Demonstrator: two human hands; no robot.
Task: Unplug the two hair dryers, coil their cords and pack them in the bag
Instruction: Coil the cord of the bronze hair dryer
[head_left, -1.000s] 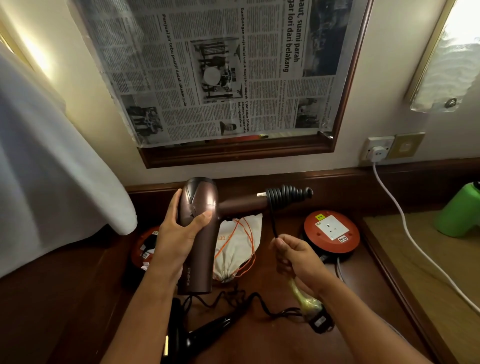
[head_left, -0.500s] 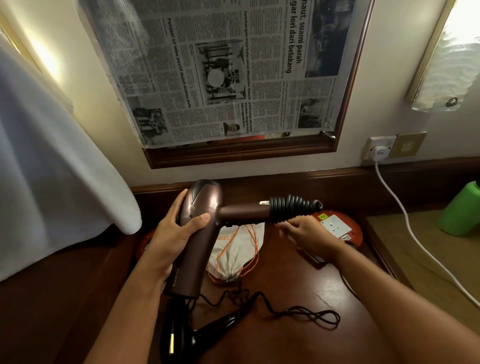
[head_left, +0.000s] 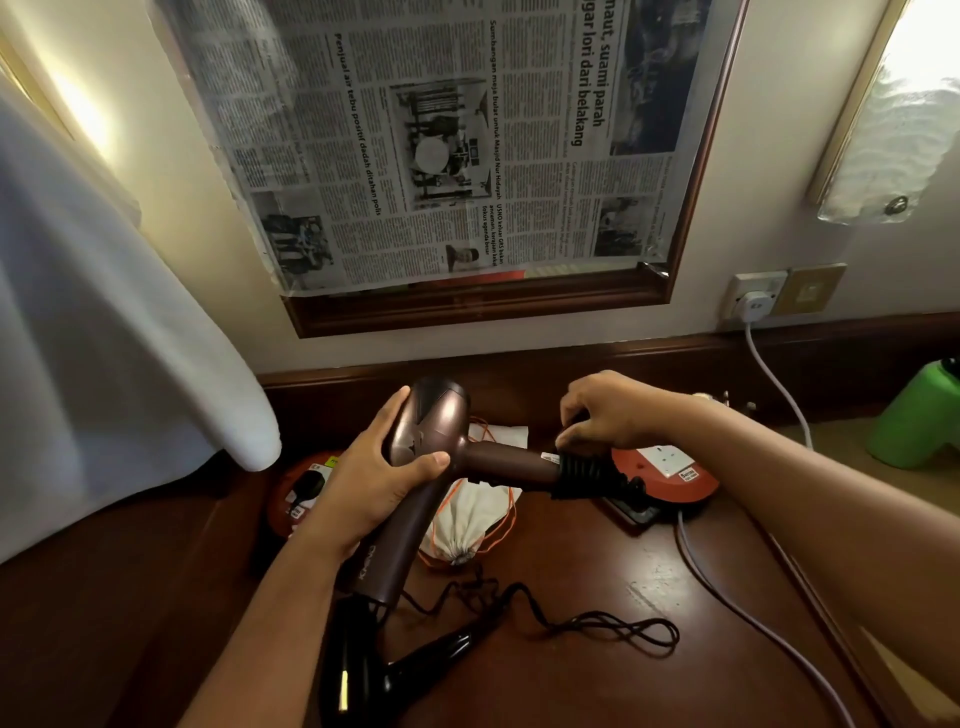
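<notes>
My left hand (head_left: 382, 475) grips the body of a brown hair dryer (head_left: 431, 431), held above the wooden desk with its handle pointing right. Its black cord (head_left: 592, 475) is wound in tight turns round the handle's end. My right hand (head_left: 605, 413) sits on top of those turns, fingers curled down onto the cord. A second, black hair dryer (head_left: 395, 670) lies at the desk's front with its cord (head_left: 597, 626) loose beside it. A white drawstring bag (head_left: 475, 514) with orange strings lies flat under the brown dryer.
Two red round socket reels stand on the desk (head_left: 597, 691), one at the right (head_left: 670, 475) and one at the left (head_left: 301, 493). A white plug (head_left: 756, 304) sits in the wall socket, its cable running down right. White cloth (head_left: 104, 322) hangs left; a green bottle (head_left: 917, 423) stands far right.
My right hand has risen from below the handle to its top, carrying the cord round the handle's end. The plug that hung from it a second ago is out of sight.
</notes>
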